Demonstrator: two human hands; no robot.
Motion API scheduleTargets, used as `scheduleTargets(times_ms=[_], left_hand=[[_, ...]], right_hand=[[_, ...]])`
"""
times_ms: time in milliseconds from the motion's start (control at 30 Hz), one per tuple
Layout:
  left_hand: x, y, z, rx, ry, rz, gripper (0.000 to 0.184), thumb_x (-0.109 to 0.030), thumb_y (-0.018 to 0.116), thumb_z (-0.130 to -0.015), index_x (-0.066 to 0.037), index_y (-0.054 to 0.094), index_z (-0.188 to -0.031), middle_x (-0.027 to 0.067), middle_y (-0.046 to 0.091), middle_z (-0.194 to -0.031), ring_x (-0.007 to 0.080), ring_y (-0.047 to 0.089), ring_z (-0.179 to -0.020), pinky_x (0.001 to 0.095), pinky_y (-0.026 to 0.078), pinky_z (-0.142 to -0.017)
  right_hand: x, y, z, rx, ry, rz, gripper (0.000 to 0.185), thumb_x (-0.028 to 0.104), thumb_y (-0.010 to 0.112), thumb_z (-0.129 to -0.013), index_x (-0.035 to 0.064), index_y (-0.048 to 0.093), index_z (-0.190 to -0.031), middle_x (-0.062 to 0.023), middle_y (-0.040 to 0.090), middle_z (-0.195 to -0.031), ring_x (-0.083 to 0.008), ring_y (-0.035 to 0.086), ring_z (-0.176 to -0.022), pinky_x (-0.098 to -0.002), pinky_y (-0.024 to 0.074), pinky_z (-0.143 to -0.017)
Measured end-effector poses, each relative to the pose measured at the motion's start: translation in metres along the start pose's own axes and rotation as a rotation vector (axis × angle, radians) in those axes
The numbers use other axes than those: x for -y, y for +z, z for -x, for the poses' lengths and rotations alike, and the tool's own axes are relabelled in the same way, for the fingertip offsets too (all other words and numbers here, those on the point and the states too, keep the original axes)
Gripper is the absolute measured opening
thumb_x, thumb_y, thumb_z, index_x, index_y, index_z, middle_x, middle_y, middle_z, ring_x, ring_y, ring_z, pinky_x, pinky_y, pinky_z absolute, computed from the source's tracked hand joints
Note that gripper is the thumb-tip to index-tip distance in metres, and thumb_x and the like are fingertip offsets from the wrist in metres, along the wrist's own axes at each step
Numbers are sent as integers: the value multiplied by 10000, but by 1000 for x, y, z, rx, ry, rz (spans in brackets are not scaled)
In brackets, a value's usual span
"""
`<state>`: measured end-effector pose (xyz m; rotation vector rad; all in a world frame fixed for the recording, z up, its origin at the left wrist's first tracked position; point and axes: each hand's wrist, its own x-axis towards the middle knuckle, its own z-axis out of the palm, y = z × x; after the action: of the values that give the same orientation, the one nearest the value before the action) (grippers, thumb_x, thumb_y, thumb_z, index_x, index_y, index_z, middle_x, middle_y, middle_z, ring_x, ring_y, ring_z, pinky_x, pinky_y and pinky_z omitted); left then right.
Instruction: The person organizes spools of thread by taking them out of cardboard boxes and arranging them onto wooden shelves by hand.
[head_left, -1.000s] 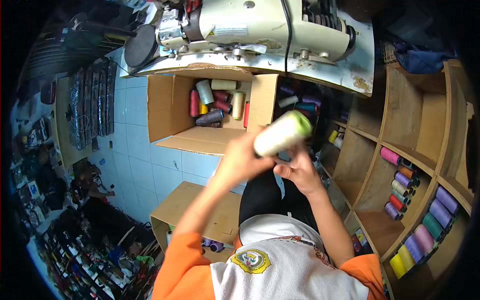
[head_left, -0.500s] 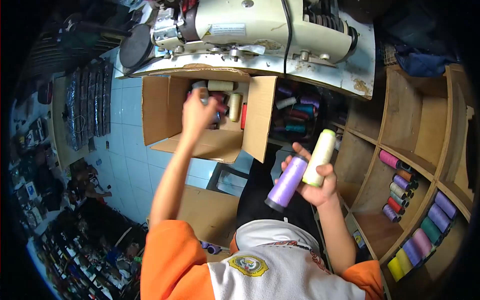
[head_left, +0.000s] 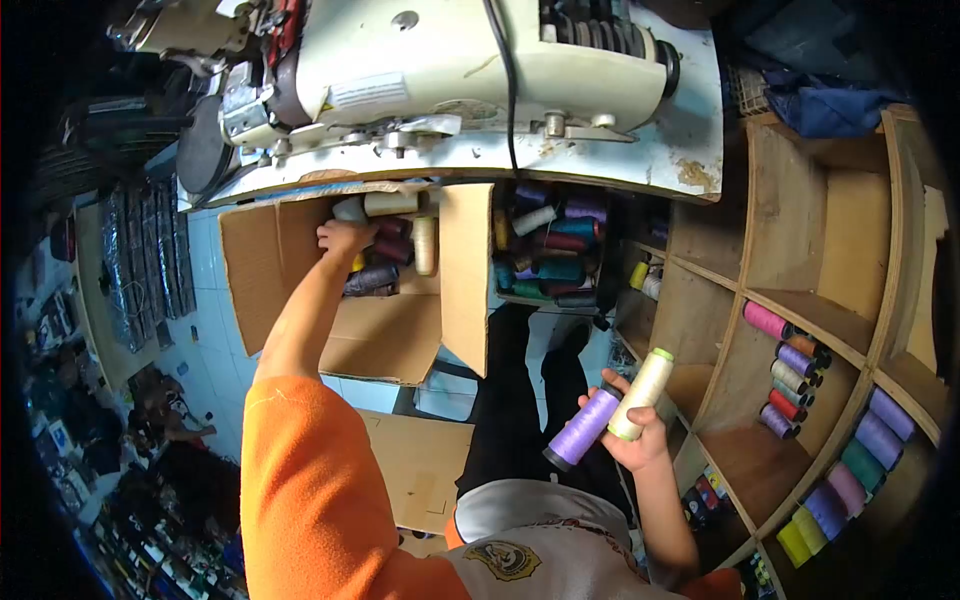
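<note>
While my right hand [head_left: 640, 445] is raised over the lap, its fingers are curled round two cones of thread held side by side. The purple cone [head_left: 583, 430] lies across the fingers with its dark base pointing down and to the left; the cream cone [head_left: 641, 394] leans against it, tilted up and to the right, with the thumb pressed on its lower part. My left hand [head_left: 345, 239] is inside the open cardboard box [head_left: 380, 335], its fingers bent at a pale cone [head_left: 350, 209]; I cannot tell whether they have closed on it. I record further cones in the box: a cream one on its side at the far wall, a second cream one near the right flap, dark red ones between, a dark grey one nearer to me and a yellow one partly hidden by the hand. Just right of the box, a dark bin [head_left: 548, 298] holds purple, teal, green and dark red cones. On my right, a wooden shelf [head_left: 760, 455] carries pink, brown, purple, cream and red spools in one compartment, and purple, green, pink and yellow ones in another.
</note>
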<state>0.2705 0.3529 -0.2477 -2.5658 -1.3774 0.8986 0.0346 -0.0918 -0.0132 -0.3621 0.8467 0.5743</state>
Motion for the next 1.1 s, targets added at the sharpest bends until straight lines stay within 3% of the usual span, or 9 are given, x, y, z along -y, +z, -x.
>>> scheduleTargets(times_ms=[100,233,433,533,633,700,767,900,1100], left_hand=[[4,2,17,-43,-18,86,1016,-552,796,-526,-52,321,-1272,106,360,-1274,279,454,-1141,434,392,-957],[-4,1,20,36,-87,114,988,-520,800,-537,-63,319,-1269,119,385,-1266,292,457,-1147,446,392,-945],[7,-22,55,2,69,168,876,-421,785,-568,-50,370,-1244,176,457,-1265,311,476,-1158,449,403,-938],[34,-46,68,159,228,222,819,-369,748,-587,-25,382,-1234,175,513,-1194,272,509,-1116,411,434,-899],[75,-127,135,389,495,503,769,-320,715,-594,-20,395,-1226,146,559,-1100,224,542,-1048,362,457,-848],[100,-180,191,759,820,885,771,-282,717,-580,-30,400,-1236,126,569,-1060,184,553,-987,330,455,-824],[119,-196,240,965,892,1141,816,-249,742,-544,-34,406,-1257,129,563,-1082,216,573,-974,362,462,-846],[114,-148,314,1536,992,1539,989,-271,786,-478,-17,344,-1327,170,536,-1172,293,559,-1058,429,442,-937],[94,-98,398,1905,1020,1652,1024,-199,784,-518,-16,274,-1387,169,453,-1312,293,482,-1189,440,334,-1041]], right_hand=[[2,-5,2,-35,11,-22,758,132,651,-602,59,382,-1307,-147,538,-1130,-334,494,-1140,-480,371,-993],[-1,-13,-3,-34,19,-24,751,124,650,-617,58,374,-1312,-146,535,-1138,-331,495,-1143,-478,375,-993],[0,-5,-3,-36,-1,32,729,134,645,-614,72,392,-1295,-160,551,-1132,-337,508,-1116,-544,352,-1002],[7,9,0,-2,-13,62,745,140,650,-606,72,392,-1301,-163,553,-1127,-334,505,-1124,-526,363,-999],[21,33,5,96,-36,109,736,153,656,-632,79,386,-1312,-121,539,-1141,-304,509,-1132,-441,412,-972],[31,52,6,179,-92,187,739,162,656,-637,71,378,-1316,-124,532,-1138,-306,507,-1132,-442,411,-974],[39,86,17,253,-150,231,760,160,666,-629,14,365,-1311,-152,515,-1137,-323,511,-1120,-428,411,-974],[52,151,54,350,-198,468,774,162,669,-622,-45,359,-1300,-177,545,-1119,-309,538,-1094,-416,405,-982],[59,181,106,248,-354,959,509,111,700,-726,-11,505,-1180,-76,590,-963,-136,566,-902,-278,452,-805]])
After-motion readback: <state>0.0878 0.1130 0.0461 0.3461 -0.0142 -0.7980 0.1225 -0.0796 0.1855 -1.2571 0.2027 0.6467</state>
